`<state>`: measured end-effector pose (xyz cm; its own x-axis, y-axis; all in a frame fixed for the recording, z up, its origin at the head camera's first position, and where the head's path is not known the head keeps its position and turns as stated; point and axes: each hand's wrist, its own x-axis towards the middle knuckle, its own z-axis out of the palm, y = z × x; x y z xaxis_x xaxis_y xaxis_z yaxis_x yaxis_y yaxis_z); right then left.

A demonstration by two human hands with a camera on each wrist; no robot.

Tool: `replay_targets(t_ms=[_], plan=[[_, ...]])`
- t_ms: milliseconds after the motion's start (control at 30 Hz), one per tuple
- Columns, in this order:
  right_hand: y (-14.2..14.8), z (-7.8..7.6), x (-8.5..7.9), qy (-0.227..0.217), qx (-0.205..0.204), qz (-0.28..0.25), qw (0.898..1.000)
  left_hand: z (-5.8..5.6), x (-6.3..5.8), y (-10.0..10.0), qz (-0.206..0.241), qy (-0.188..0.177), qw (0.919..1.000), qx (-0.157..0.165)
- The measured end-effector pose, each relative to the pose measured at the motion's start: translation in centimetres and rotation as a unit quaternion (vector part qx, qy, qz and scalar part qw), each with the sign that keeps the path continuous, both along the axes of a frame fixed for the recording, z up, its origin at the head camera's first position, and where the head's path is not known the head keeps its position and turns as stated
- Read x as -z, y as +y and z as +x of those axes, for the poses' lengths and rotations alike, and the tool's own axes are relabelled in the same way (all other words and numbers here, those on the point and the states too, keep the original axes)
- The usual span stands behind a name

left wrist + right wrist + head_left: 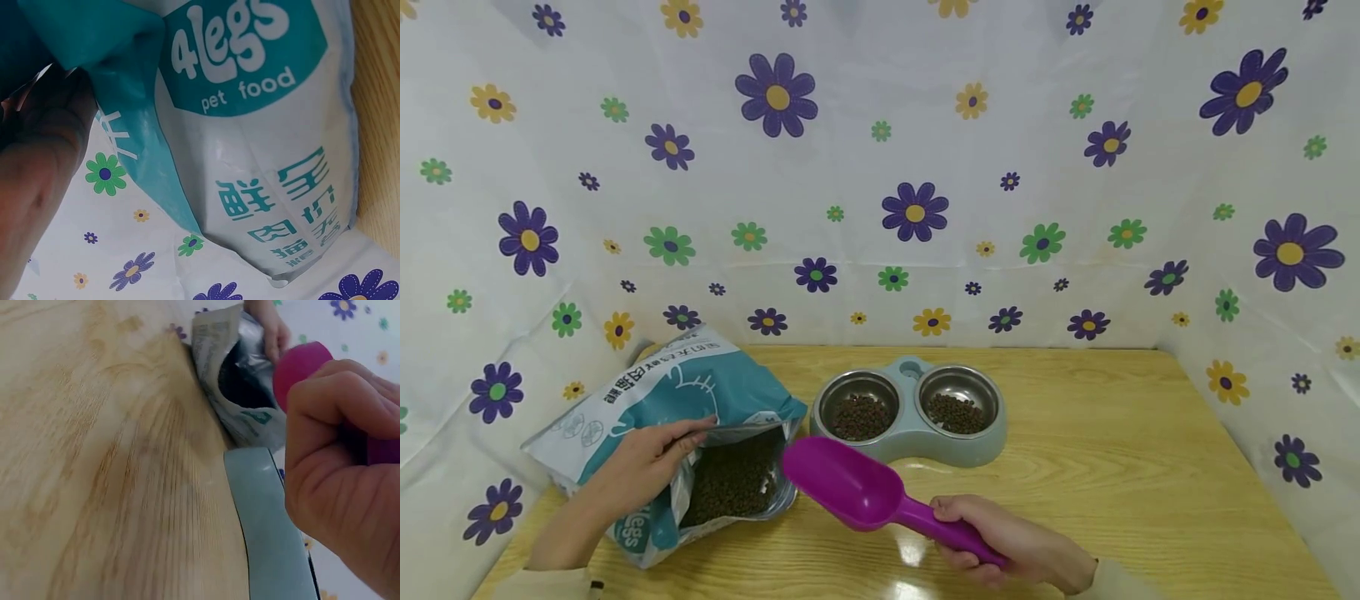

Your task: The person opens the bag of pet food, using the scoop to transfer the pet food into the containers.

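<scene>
A teal and white pet food bag (pixel 730 383) lies on its side at the left, its mouth turned toward the front right. Brown kibble (pixel 730 483) shows inside it. My left hand (pixel 643 462) pinches the upper edge of the bag's mouth and holds it up. In the left wrist view that hand is dark against the bag (pixel 250 144). My right hand (pixel 1000 537) grips the handle of a purple scoop (pixel 850 483). The scoop's bowl looks empty, and its tip is close by the bag's opening. In the right wrist view my right hand (pixel 344 450) curls round the handle.
Behind the scoop stands a blue-grey double feeder (pixel 910 433) with two steel bowls. Kibble lies in the left bowl (pixel 891 392) and the right bowl (pixel 992 400). Wooden table (pixel 1112 467) spreads to the right; a flowered cloth (pixel 850 167) hangs behind and at the sides.
</scene>
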<state>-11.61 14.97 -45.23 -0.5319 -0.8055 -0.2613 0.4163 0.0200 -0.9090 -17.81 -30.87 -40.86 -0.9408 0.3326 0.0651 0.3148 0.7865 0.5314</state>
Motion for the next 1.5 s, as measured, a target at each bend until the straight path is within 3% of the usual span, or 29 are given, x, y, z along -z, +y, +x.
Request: replay_targets(t_ms=[133, 200, 333, 433, 567, 700, 800, 900, 967, 1033, 1233, 1333, 1433, 1500], plan=[[-2.1, -0.5, -0.7, 0.087, 0.023, 0.091, 0.992, -0.1, 0.0, 0.1, 0.001, 0.007, 1.0, 0.0], [-3.0, -1.0, -1.2, 0.134, 0.027, 0.128, 0.982, -0.1, 0.0, 0.1, 0.002, 0.006, 1.0, -0.002], [-4.9, -1.5, -2.5, 0.189, 0.042, 0.211, 0.958, 0.0, 0.1, 0.1, 0.003, -0.001, 1.0, -0.007], [-6.3, -1.7, -3.6, 0.248, 0.043, 0.271, 0.929, 0.0, 0.2, 0.1, 0.002, 0.0, 1.0, -0.008], [-8.3, -2.2, -5.0, 0.336, 0.027, 0.346, 0.876, 0.0, 0.3, 0.1, 0.001, 0.005, 0.9999, -0.013], [-10.2, -2.6, -6.3, 0.372, 0.004, 0.408, 0.833, -0.1, 0.2, 0.2, -0.001, 0.001, 0.9999, -0.014], [-11.6, -2.9, -7.0, 0.39, -0.013, 0.445, 0.806, -0.1, 0.2, 0.2, -0.002, -0.001, 0.9999, -0.015], [-12.9, -3.1, -7.4, 0.408, -0.023, 0.46, 0.788, -0.1, 0.2, 0.2, -0.002, -0.002, 0.9999, -0.016], [-13.5, -3.4, -7.4, 0.403, -0.028, 0.455, 0.794, 0.0, 0.2, 0.3, 0.001, -0.004, 0.9999, -0.015], [-14.0, -3.7, -7.2, 0.385, -0.031, 0.443, 0.809, 0.0, 0.3, 0.3, 0.002, -0.002, 0.9999, -0.014], [-14.1, -4.6, -5.6, 0.289, -0.021, 0.376, 0.88, 0.1, 0.4, 0.3, 0.006, 0.008, 0.9999, -0.011], [-13.6, -4.7, -4.3, 0.245, 0.003, 0.336, 0.91, 0.1, 0.4, 0.3, 0.012, 0.01, 0.9998, -0.01], [-13.1, -4.4, -3.2, 0.214, 0.028, 0.298, 0.93, 0.0, 0.4, 0.3, 0.013, 0.009, 0.9998, -0.01], [-12.8, -4.2, -2.5, 0.207, 0.038, 0.276, 0.938, 0.0, 0.4, 0.3, 0.014, 0.004, 0.9998, -0.013]])
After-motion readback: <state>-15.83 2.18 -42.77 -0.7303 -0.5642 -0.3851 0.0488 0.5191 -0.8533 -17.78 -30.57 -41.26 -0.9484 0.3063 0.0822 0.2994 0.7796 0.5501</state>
